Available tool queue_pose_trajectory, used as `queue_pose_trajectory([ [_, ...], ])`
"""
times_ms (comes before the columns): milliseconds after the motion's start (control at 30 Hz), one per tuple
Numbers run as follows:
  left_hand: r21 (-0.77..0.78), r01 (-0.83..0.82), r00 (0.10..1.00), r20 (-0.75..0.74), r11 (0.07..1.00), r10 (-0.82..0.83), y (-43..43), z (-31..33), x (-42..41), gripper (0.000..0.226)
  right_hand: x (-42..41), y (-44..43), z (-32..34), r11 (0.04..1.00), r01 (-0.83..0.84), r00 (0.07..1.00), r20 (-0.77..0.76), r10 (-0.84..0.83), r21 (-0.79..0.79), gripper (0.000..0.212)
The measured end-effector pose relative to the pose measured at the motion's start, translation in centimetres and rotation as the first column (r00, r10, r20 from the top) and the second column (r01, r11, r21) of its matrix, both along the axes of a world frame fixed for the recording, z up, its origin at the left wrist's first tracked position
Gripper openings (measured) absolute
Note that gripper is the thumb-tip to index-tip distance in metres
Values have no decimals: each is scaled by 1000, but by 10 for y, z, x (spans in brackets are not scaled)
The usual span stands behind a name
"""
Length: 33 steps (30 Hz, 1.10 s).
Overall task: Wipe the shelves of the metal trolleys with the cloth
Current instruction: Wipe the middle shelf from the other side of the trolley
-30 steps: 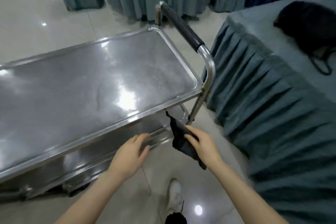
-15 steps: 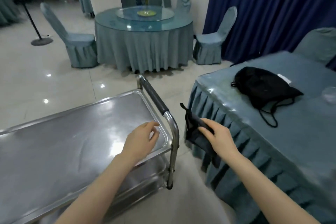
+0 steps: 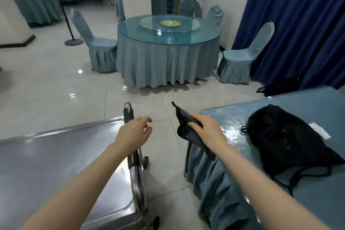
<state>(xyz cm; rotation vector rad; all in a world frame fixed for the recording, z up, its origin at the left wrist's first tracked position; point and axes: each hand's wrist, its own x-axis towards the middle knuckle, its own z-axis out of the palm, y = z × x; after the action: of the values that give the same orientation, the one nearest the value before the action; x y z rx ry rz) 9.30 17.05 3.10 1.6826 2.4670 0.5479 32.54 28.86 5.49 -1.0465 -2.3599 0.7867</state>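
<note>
A metal trolley (image 3: 56, 164) fills the lower left, its shiny top shelf bare. Its push handle (image 3: 130, 117), with a dark grip, runs along the right end. My left hand (image 3: 134, 134) hovers just above that handle, fingers loosely spread and holding nothing. To the right, my right hand (image 3: 207, 130) grips a dark cloth (image 3: 184, 127), bunched and hanging down. The cloth is in the air between the trolley and the corner of a covered table, touching no shelf. The trolley's lower shelves are out of sight.
A table with teal skirting (image 3: 233, 192) stands close on the right, with a black drawstring bag (image 3: 283, 136) on it. Farther back are a round glass-topped table (image 3: 168, 50), covered chairs (image 3: 97, 46), a post stand (image 3: 72, 41) and blue curtains (image 3: 298, 24). Tiled floor (image 3: 56, 89) lies between.
The view has lifted from the trolley's lower shelf to the room ahead. Both hands rose: the left to the push handle, the right with the cloth toward the side table.
</note>
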Motion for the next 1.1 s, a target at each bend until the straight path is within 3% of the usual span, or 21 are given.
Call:
queue_pose_trajectory([
  [100,6,-37,999,-9,999,37,44,-7,-27,32,-31,52,0,993,-119,992,49,119,15,20],
  [300,33,-141,989,51,989,139,105,-2,-72,34,-106,136,5,980,-198,975,103,196,8,29],
  [567,-17,-317,946,66,948,318,136,3,-159,34,-265,211,6,895,-445,892,108,439,36,25],
  [833,-126,-622,778,16,773,628,144,-29,-281,34,-466,263,-21,622,-776,615,89,783,-109,22],
  [1100,-152,-844,514,51,515,856,162,-34,-374,34,-609,287,-19,354,-927,348,67,935,-122,21],
])
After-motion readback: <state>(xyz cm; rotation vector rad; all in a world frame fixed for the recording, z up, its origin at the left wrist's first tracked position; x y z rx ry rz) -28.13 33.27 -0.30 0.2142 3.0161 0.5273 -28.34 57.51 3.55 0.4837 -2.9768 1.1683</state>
